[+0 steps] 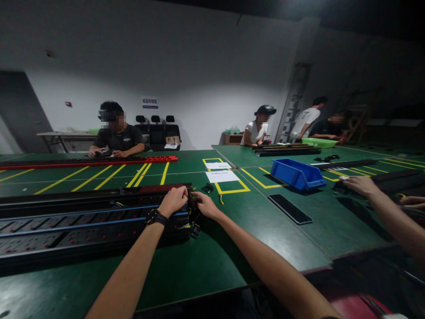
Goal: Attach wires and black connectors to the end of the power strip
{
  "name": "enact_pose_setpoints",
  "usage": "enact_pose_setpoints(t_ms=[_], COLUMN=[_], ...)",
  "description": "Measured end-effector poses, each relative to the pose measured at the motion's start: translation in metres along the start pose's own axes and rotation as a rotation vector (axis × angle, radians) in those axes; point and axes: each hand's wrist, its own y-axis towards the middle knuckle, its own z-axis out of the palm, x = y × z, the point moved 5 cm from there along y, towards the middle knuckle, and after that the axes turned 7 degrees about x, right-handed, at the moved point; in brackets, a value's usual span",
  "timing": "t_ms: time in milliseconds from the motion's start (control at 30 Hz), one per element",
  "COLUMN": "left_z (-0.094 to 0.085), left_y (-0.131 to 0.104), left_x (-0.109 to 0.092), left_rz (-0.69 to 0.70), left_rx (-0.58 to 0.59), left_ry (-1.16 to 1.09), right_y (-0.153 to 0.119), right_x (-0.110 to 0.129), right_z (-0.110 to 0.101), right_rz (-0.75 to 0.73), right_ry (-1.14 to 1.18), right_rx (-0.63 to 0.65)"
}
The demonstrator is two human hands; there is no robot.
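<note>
Several long black power strips (83, 237) with sockets and small red dots lie side by side at the left of the green table. My left hand (173, 201), with a watch on its wrist, is at their right end, its fingers curled down onto the end of the rear strips. Facing it, my right hand (206, 206) pinches at the same end from the right. What sits between its fingertips is dark and cannot be made out. A black end piece with loose wires (194, 230) hangs just below both hands.
A black phone (290, 208) and a blue bin (296, 174) are to the right. Paper sheets (222, 176), a small black part (207, 188) and yellow-handled pliers (221, 200) lie beyond my hands. Another person's hand (361, 186) works at the right; other people sit across the table.
</note>
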Motion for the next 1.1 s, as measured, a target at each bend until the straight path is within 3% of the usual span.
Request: enact_pose_setpoints(t_ms=[133,267,400,500,667,1100], left_z=[0.001,0.001,0.001,0.001,0.003,0.003], left_y=[0.001,0.001,0.001,0.001,0.002,0.002], left_x=[0.001,0.002,0.002,0.003,0.004,0.004], left_rz=[0.011,0.002,0.0,0.006,0.017,0.043], left_rx=[-0.007,-0.015,-0.011,-0.015,-0.021,-0.034], left_ry=[-0.016,-0.029,-0.028,-0.024,-0.051,-0.076], right_y=[-0.003,-0.01,-0.021,-0.03,-0.034,-0.026], right_x=[0.01,0.023,0.019,0.008,-0.005,-0.015], right_z=[-0.019,-0.058,-0.094,-0.112,-0.116,-0.114], right_rz=[0.1,0.221,0.425,0.575,0.658,0.505], right_ry=[-0.179,-0.486,-0.808,-0.908,-0.869,-0.734], right_rx=[-0.131,-0.261,-0.228,-0.177,-0.091,-0.122])
